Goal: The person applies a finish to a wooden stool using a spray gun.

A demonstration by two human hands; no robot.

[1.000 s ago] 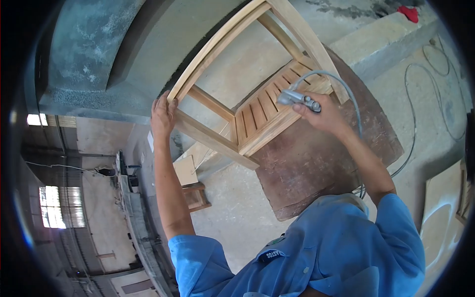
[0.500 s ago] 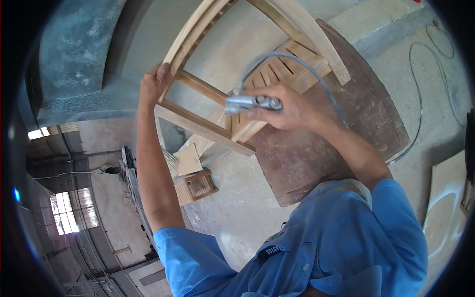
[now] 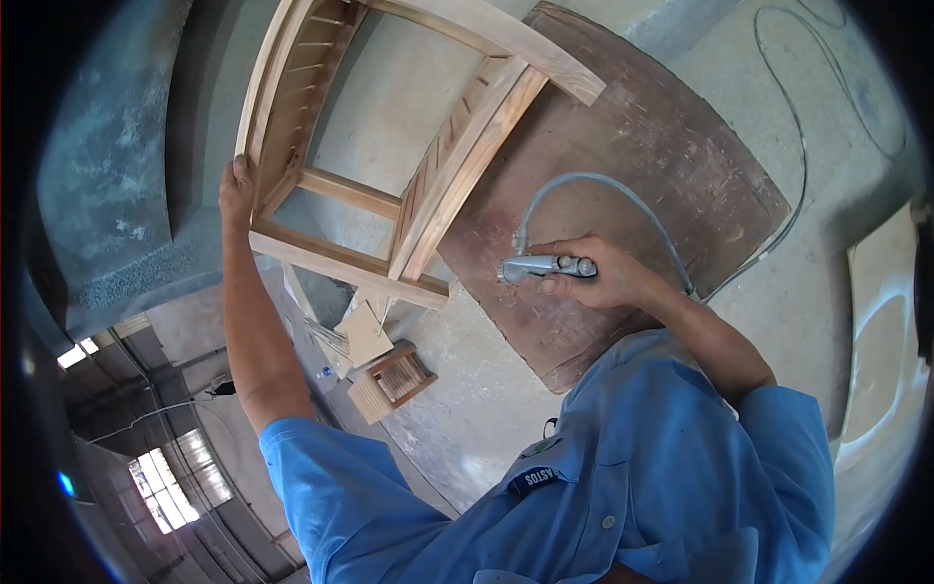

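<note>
A bare wooden chair frame (image 3: pixel 477 146) with slatted panels fills the upper part of the view, tilted over. My left hand (image 3: pixel 235 190) is closed around its long curved rail on the left side. To the right of the frame, my right hand (image 3: pixel 611 274) grips a silver metal spray gun (image 3: pixel 533 268) with round knobs at its rear end. A grey hose (image 3: pixel 618 185) loops from the gun back past my forearm. The gun is apart from the wood, over the brown board.
A worn brown board (image 3: pixel 681 146) lies on the concrete floor. A small slatted wooden piece (image 3: pixel 399 378) and a pale wood offcut (image 3: pixel 365 334) lie lower left. A thin cable (image 3: pixel 803 165) runs along the right. A pale panel (image 3: pixel 880 326) stands at the right edge.
The chair frame has swung left and turned, with my left hand still on its rail. My right hand and the spray gun have moved right and down, away from the slats.
</note>
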